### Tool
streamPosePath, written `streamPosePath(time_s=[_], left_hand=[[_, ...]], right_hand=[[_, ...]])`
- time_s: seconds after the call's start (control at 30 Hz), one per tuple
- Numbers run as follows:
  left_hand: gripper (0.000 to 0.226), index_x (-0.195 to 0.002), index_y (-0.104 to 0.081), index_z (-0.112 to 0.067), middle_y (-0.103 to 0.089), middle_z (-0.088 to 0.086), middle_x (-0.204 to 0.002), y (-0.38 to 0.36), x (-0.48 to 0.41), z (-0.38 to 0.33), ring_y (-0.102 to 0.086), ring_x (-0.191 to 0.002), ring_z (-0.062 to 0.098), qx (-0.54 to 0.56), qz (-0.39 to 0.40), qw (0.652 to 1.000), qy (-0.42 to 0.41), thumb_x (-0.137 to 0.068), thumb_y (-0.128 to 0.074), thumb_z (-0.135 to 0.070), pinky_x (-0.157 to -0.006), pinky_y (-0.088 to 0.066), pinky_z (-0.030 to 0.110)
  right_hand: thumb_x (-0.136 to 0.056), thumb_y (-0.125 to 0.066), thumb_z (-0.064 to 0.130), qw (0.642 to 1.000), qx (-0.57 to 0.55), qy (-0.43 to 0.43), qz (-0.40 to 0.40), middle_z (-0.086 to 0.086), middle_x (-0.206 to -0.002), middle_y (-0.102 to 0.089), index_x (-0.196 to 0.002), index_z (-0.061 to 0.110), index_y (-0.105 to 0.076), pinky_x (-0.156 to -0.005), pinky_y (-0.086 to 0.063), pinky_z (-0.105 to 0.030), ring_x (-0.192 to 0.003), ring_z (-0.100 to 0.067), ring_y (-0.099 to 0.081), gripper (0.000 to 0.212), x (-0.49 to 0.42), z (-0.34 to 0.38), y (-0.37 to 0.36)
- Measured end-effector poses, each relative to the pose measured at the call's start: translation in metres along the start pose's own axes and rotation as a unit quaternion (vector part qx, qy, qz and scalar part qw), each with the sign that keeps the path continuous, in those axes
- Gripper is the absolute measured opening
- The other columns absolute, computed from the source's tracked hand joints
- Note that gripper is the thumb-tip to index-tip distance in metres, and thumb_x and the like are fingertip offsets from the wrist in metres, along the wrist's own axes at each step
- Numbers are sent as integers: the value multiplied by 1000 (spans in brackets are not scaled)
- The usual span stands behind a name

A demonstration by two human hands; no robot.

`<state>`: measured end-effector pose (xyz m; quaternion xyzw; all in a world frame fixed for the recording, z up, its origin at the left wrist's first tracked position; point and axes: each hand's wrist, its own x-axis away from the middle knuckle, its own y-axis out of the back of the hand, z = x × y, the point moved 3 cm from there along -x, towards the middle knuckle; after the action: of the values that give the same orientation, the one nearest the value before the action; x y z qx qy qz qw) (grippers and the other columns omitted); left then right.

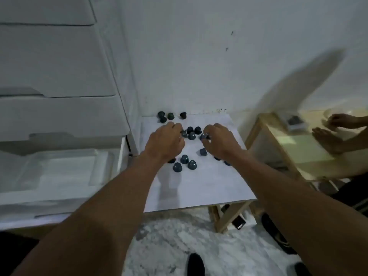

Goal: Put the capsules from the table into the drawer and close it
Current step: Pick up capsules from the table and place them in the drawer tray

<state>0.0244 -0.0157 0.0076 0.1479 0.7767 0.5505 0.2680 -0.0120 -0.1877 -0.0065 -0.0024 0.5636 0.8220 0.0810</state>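
Left hand (165,143) apparently pinching capsule (184,134), right hand (220,143) gripping second capsule (204,136), drawer (59,176) open

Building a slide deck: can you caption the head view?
Left hand and right hand pinch dark capsules on the white table, open drawer alongside.

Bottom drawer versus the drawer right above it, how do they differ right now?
The bottom drawer is pulled out toward the person; the drawer above is shut. The bottom drawer shows its white inside, with none of the capsules visible in it; the drawer above shows only its front. Both are white and belong to the same cabinet left of the table.
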Motion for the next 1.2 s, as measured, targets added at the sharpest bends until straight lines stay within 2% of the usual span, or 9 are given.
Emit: streamPosePath(time_s=[0.1, 0.23, 0.4, 0.6, 0.87, 1.03, 1.2], left_hand=[[23, -108, -54, -10, -56, 8, -106, -35, 7, 6, -57, -92, 30, 0, 44, 998, 42, -91, -48, -24, -67, -41, 36], [24, -110, -54, -11, -55, 8, -112, -76, 18, 16, -56, -97, 31, 8, 104, 990, 93, -91, -49, -24, -77, -47, 40], [26, -114, -54, -12, -56, 7, -115, -108, 21, 24, -58, -98, 30, 8, 136, 984, 118, -92, -47, -24, -77, -48, 39], [29, -117, -51, -10, -48, 7, -122, -143, 10, 35, -57, -101, 29, 14, 177, 973, 147, -92, -49, -24, -77, -48, 38], [26, -112, -53, -9, -48, 10, -121, -174, 6, 49, -60, -96, 30, 25, 189, 971, 146, -90, -53, -23, -73, -49, 37], [25, -111, -51, -8, -54, 13, -115, -179, 3, 55, -61, -95, 33, 62, 202, 968, 137, -90, -54, -20, -77, -49, 38], [33, -118, -47, -12, -51, 12, -118, -178, 4, 56, -59, -95, 36, 82, 212, 965, 131, -87, -55, -23, -81, -51, 43]], right_hand=[[-85, -60, 23, 999, -20, -6, 47, -13, -121, -57, -119, 11, -57, -88, -48, -39, -108, -33, -56, 36, -3, -14, -35], [-88, -58, 21, 994, -22, -4, 112, -11, -117, -56, -122, 11, -55, -84, -45, -35, -106, -32, -57, 36, -2, -28, -74], [-89, -55, 17, 989, -27, -4, 148, -14, -120, -56, -120, 8, -56, -89, -49, -44, -106, -35, -57, 32, -11, -37, -105], [-89, -54, 18, 984, -18, -34, 176, -18, -119, -54, -114, 5, -56, -86, -49, -44, -102, -41, -57, 28, -26, -43, -133], [-90, -52, 20, 979, -37, -68, 190, -17, -102, -56, -102, 4, -55, -69, -38, -34, -90, -39, -56, 20, -34, -47, -157], [-89, -53, 21, 978, -42, -84, 184, -15, -100, -57, -97, 5, -55, -69, -35, -31, -89, -37, -56, 17, -36, -47, -162], [-85, -57, 18, 975, -56, -116, 181, -13, -99, -57, -95, 6, -54, -69, -38, -31, -87, -34, -56, 16, -34, -46, -160]])
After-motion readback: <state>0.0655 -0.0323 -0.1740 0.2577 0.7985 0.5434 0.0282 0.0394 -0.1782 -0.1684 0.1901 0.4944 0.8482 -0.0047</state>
